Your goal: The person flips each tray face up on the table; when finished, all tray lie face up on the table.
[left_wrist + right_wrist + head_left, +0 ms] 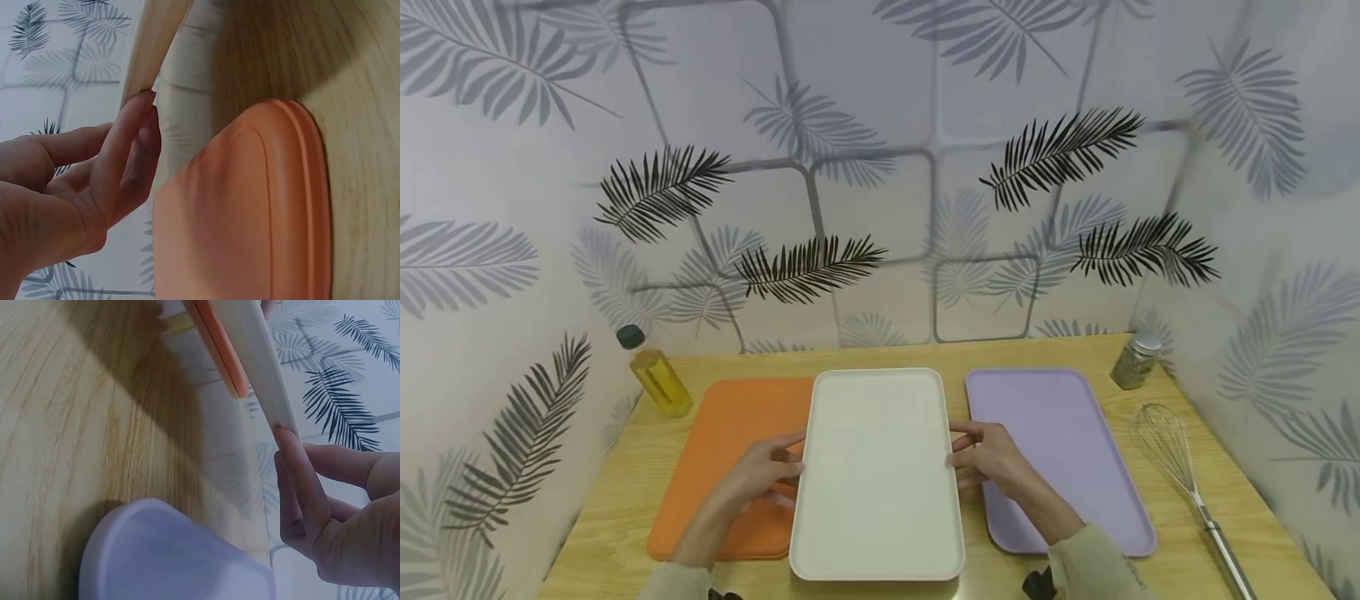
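Note:
A cream-white rectangular tray (877, 475) is held level between both hands, raised off the table, as both wrist views show its side well above the wood. My left hand (765, 475) grips its left edge, the fingertips at the tray's underside in the left wrist view. Opposite, my right hand (988, 454) pinches the right edge, with fingers (305, 481) under the rim. Beneath the left hand lies an orange tray (730, 467), smooth with rounded corners. A lilac tray (1060, 458) with a raised rim rests below the right hand and forearm.
At the back left stands a bottle of yellow liquid (660, 382) with a dark cap. A small glass jar (1135, 362) sits at the back right, and a metal whisk (1198, 500) lies along the right side. A leaf-patterned wall (880, 200) closes off the back of the wooden table (602, 517).

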Available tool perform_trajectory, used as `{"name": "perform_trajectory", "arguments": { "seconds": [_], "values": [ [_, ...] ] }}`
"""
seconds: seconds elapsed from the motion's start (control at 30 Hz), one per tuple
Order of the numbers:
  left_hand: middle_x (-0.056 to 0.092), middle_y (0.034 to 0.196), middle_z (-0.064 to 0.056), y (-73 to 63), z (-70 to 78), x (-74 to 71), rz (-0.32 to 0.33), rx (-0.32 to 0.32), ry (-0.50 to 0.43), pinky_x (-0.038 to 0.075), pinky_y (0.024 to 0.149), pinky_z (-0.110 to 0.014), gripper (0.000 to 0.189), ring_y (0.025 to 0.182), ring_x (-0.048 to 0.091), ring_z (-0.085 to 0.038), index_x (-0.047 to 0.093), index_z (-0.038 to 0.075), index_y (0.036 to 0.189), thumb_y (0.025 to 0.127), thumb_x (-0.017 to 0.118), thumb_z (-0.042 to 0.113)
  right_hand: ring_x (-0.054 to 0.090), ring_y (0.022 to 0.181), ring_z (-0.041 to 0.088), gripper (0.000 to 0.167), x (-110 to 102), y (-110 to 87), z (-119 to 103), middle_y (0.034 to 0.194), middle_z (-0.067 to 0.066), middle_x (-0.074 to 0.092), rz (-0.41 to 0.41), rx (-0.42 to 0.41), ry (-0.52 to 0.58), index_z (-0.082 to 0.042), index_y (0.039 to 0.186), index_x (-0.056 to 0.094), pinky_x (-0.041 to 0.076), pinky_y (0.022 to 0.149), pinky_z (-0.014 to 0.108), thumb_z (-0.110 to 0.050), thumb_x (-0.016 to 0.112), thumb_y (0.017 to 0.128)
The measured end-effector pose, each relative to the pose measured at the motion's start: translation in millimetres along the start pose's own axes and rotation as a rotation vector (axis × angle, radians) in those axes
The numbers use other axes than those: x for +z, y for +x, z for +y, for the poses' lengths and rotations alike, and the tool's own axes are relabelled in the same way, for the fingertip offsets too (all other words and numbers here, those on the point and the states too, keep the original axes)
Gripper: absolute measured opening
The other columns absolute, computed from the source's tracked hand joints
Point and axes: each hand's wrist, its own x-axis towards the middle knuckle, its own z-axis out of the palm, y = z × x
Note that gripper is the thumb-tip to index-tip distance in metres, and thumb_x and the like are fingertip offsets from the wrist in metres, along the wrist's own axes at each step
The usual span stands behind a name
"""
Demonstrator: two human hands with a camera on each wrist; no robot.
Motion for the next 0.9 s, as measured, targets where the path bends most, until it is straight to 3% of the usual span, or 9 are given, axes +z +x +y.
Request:
{"name": "perform_trajectory", "arguments": {
  "seconds": [0.3, 0.6, 0.9],
  "values": [
    [0.056, 0.102, -0.019, 16.4, 1.0, 6.7, 0.041, -0.033, 0.071, 0.058, 0.051, -0.041, 0.056, 0.075, 0.066, -0.024, 0.040, 0.000, 0.145, 0.092, 0.058, -0.003, 0.063, 0.064, 0.023, 0.062, -1.6, 13.5, 15.2, 0.093, 0.019, 0.054, 0.026, 0.000, 0.025, 0.011, 0.132, 0.050, 0.058, 0.055, 0.044, 0.015, 0.070, 0.073],
    [0.055, 0.096, -0.017, 28.5, -5.6, 10.4, 0.103, -0.009, 0.048, 0.056, 0.046, -0.039, 0.053, 0.072, 0.063, -0.022, 0.046, -0.005, 0.139, 0.088, 0.058, -0.009, 0.062, 0.065, 0.020, 0.061, -1.4, 15.4, 13.5, 0.090, 0.015, 0.054, 0.043, 0.009, 0.021, 0.010, 0.132, 0.051, 0.058, 0.053, 0.040, 0.013, 0.070, 0.074],
    [0.053, 0.086, -0.013, 37.7, -2.3, 18.3, 0.145, 0.013, 0.073, 0.055, 0.042, -0.035, 0.053, 0.064, 0.060, -0.020, 0.047, -0.008, 0.137, 0.085, 0.057, -0.013, 0.061, 0.063, 0.020, 0.059, -1.1, 19.0, 7.8, 0.088, 0.015, 0.055, 0.090, 0.001, 0.004, 0.012, 0.130, 0.052, 0.058, 0.052, 0.039, 0.016, 0.068, 0.074]
  ]
}}
